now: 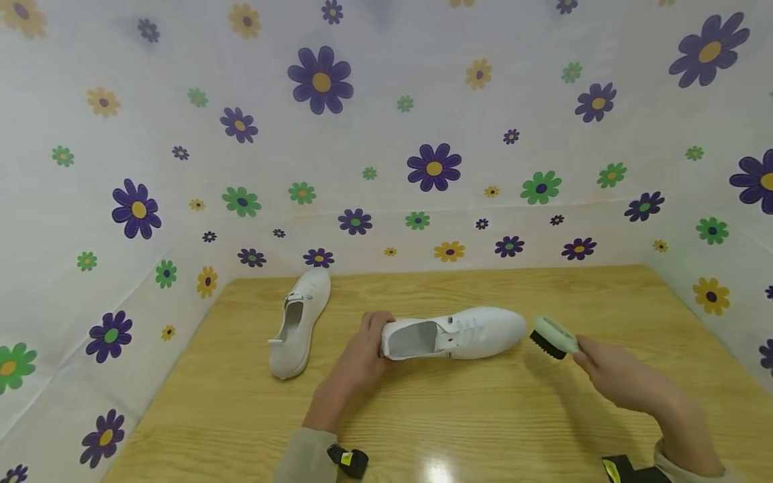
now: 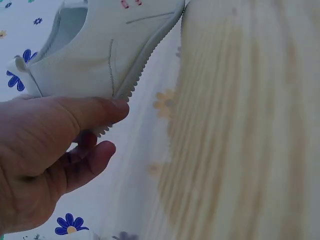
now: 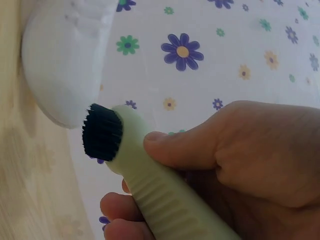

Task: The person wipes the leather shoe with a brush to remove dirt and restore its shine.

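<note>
My left hand (image 1: 364, 345) grips a white shoe (image 1: 483, 332) by its heel, with the thumb along the side and the sole's ridged edge beside it in the left wrist view. The shoe's toe points right, and its heel end is raised off the wood in that view. In my right hand (image 1: 622, 376) is a pale green scrub brush (image 1: 554, 332), held by the handle. Its black bristles (image 3: 102, 134) face down and to the left, just off the shoe's toe (image 3: 62, 65). The brush does not touch the shoe in the right wrist view.
A second white shoe (image 1: 300, 325) stands on the wooden table (image 1: 471, 416) to the left, toe pointing to the back. Flower-patterned white cloth (image 1: 386, 134) hangs behind the table and along both sides.
</note>
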Demonstrator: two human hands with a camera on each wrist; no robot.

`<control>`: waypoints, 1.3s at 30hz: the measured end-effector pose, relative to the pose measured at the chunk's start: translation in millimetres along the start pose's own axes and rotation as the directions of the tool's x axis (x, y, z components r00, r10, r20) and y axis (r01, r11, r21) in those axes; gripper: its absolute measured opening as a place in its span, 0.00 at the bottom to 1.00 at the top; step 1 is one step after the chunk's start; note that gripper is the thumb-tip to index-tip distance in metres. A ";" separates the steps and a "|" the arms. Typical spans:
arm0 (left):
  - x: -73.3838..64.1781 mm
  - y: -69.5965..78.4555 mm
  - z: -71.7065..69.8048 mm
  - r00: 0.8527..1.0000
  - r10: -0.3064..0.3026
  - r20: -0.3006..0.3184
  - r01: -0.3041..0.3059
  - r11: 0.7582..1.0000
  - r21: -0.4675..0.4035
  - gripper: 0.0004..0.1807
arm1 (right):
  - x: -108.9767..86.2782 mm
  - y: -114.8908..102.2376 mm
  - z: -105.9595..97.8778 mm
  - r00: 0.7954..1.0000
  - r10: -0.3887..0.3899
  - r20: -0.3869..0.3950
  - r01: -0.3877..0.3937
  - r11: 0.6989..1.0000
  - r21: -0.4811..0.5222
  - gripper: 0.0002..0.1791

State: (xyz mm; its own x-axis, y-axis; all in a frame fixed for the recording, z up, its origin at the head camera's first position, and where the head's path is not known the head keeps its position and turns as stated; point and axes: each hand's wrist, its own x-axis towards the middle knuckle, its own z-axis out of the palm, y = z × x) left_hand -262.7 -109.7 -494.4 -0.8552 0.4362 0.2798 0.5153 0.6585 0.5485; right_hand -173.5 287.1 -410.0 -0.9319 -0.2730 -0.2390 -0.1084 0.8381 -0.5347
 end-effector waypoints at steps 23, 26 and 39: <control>-15.9 -24.9 -13.9 0.998 0.022 0.060 -0.013 0.991 -0.132 0.38 | -1.4 -6.3 2.1 1.000 -0.021 -0.017 0.020 0.999 -0.043 0.28; -19.6 -24.4 -19.2 0.976 -0.022 0.215 0.093 0.940 -0.328 0.41 | -1.5 -7.3 2.8 1.000 -0.015 -0.017 0.014 0.999 -0.050 0.29; -17.4 -22.6 -20.9 0.930 -0.144 0.337 0.346 0.645 -0.682 0.27 | 2.2 -32.1 8.4 0.987 -0.066 -0.144 0.063 0.998 -0.024 0.30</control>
State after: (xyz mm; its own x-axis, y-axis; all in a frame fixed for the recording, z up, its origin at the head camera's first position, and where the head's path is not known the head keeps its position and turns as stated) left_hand -260.6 -145.0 -495.2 -0.8513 0.5179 -0.0841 -0.0017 0.1576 0.9875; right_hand -169.1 255.6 -400.2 -0.9628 -0.2570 -0.0841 -0.1753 0.8301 -0.5293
